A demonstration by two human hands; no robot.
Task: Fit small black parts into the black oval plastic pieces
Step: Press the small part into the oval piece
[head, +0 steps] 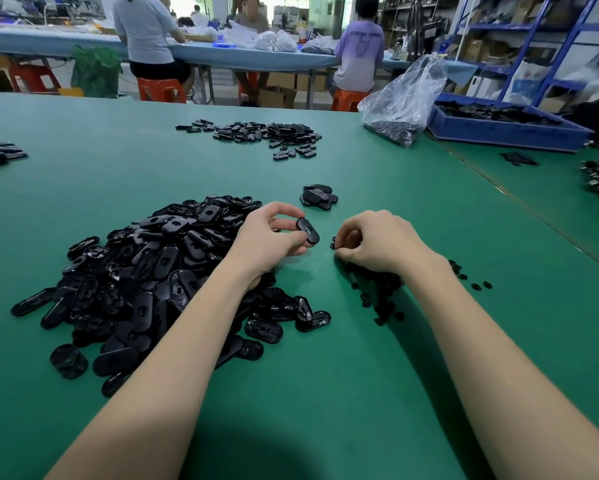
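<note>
My left hand point(270, 237) pinches one black oval piece point(308, 231) between thumb and fingers, held just above the green table. A big heap of black oval pieces point(145, 275) lies under and left of that arm. My right hand point(377, 242) has its fingers curled down onto the near end of a scatter of small black parts point(381, 299), its fingertips touching a small part point(333, 243). Whether it grips that part is hidden by the fingers. A small stack of oval pieces point(318, 197) lies just beyond both hands.
A second spread of oval pieces point(266, 135) lies farther back on the green table point(325, 393). A clear plastic bag point(405, 102) and a blue bin point(505, 128) of black parts stand at the back right. More black parts sit at both table edges. People sit at a far table.
</note>
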